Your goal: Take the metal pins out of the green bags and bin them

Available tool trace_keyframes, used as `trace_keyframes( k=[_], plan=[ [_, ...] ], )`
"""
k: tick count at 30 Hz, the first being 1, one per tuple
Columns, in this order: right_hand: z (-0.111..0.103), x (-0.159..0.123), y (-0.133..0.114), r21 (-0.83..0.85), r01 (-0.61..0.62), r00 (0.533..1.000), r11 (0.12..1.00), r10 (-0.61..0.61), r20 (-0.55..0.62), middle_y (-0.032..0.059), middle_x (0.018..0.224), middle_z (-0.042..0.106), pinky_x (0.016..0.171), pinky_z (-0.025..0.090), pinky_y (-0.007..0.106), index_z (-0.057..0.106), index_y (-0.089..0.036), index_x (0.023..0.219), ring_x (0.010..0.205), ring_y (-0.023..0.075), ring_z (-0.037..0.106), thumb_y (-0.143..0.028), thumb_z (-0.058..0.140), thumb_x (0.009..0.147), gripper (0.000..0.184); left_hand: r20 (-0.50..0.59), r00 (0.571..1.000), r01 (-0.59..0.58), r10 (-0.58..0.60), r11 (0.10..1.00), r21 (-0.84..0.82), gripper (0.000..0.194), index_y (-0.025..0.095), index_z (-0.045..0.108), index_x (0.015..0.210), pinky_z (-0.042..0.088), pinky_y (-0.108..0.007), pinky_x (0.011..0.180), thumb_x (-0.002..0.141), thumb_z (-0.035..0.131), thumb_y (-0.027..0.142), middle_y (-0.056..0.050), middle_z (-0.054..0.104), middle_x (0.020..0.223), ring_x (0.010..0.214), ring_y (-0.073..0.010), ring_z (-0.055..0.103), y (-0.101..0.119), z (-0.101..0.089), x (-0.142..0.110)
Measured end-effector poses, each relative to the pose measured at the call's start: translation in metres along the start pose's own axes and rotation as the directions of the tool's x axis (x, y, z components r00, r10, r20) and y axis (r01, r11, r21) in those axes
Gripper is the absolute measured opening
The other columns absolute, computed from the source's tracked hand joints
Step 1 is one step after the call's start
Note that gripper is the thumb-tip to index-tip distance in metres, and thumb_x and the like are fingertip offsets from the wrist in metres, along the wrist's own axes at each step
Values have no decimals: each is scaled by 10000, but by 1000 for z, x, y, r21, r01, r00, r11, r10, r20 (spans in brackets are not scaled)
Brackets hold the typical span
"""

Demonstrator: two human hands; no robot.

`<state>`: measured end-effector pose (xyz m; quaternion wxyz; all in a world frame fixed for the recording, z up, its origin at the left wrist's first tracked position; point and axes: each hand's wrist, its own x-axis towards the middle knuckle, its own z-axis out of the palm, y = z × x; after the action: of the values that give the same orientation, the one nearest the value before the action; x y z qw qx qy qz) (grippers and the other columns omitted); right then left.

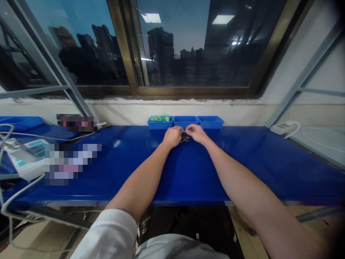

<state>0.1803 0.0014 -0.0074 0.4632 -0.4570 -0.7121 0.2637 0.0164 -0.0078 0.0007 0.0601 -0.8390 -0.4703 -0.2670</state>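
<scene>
at the left, a green bag sits in the left blue bin, near the wall at the far side of the blue table. just nearer, the left hand is at the left side of a small pile of thin, dark, shiny pieces. its fingers are bent and close together; whether they pinch a piece cannot be told. the pile lies on the table between the hands, in front of the middle blue bin. at its right side, the right hand has thumb and forefinger drawn toward each other at the pile; what they grip, if anything, cannot be told. the right blue bin stands beyond that hand.

handling notes: use light fingertip contact. steady the pile with one hand and part pieces singly with the other. avoid raking; thin pieces may tangle or scatter.
</scene>
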Motion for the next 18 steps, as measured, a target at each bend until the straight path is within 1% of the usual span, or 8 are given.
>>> trace_keyframes(
  k=[1, 3, 5, 8, 12, 16, 18],
  plan=[
    [-1, 0, -1, 71, -18, 1000, 997, 18, 5, 15, 711, 633, 625, 450, 257, 614, -156, 765, 640, 132, 556, -324, 604, 697, 181, 3, 1000, 9, -9, 1000, -4, 260, 175, 633, 975, 443, -311, 852, 934, 384, 236, -85, 664, 988, 951, -203, 608, 0, -1, 0],
    [-2, -1, -3, 161, -52, 999, 986, 51, 12, 5, 667, 622, 568, 430, 247, 624, -160, 742, 584, 120, 526, -370, 634, 649, 230, 4, 1000, 15, -15, 1000, -19, 267, 174, 629, 989, 442, -311, 860, 939, 375, 243, -87, 664, 997, 955, -202, 609, 1, -1, 0],
    [-5, -2, -5, 199, -81, 997, 977, 82, 6, 9, 647, 621, 524, 403, 235, 632, -162, 719, 559, 114, 505, -410, 622, 643, 259, -1, 1000, 8, -8, 999, -42, 269, 176, 627, 993, 445, -306, 856, 941, 373, 248, -85, 668, 994, 942, -198, 615, 1, -1, 0],
    [-8, -3, -5, 231, -105, 993, 967, 114, -26, 28, 678, 642, 494, 378, 225, 643, -162, 711, 569, 118, 512, -436, 585, 659, 284, -21, 1000, -24, 22, 996, -88, 265, 184, 628, 993, 455, -289, 834, 940, 376, 248, -73, 678, 977, 907, -188, 628, 0, 1, 0],
    [-9, -2, 0, 307, -97, 994, 947, 109, -24, 29, 678, 648, 479, 366, 219, 659, -153, 738, 556, 115, 517, -416, 580, 658, 286, -29, 997, -72, 69, 987, -143, 261, 186, 633, 992, 463, -272, 822, 938, 382, 234, -64, 686, 973, 900, -178, 635, 0, 2, -1],
    [-10, -1, 3, 297, -89, 996, 951, 94, -2, 37, 685, 658, 490, 387, 224, 674, -147, 774, 555, 120, 534, -423, 552, 683, 315, -7, 997, -75, 75, 980, -187, 262, 188, 632, 1000, 469, -273, 830, 942, 381, 238, -60, 689, 979, 909, -176, 639, 1, 1, -1],
    [-11, -2, 2, 263, -78, 996, 962, 89, -28, 42, 685, 662, 502, 401, 232, 678, -145, 782, 560, 128, 544, -427, 526, 704, 329, -6, 999, -46, 46, 974, -224, 250, 193, 609, 1059, 469, -276, 849, 939, 400, 263, -58, 685, 1014, 940, -179, 636, 1, 2, -2]
  ],
)
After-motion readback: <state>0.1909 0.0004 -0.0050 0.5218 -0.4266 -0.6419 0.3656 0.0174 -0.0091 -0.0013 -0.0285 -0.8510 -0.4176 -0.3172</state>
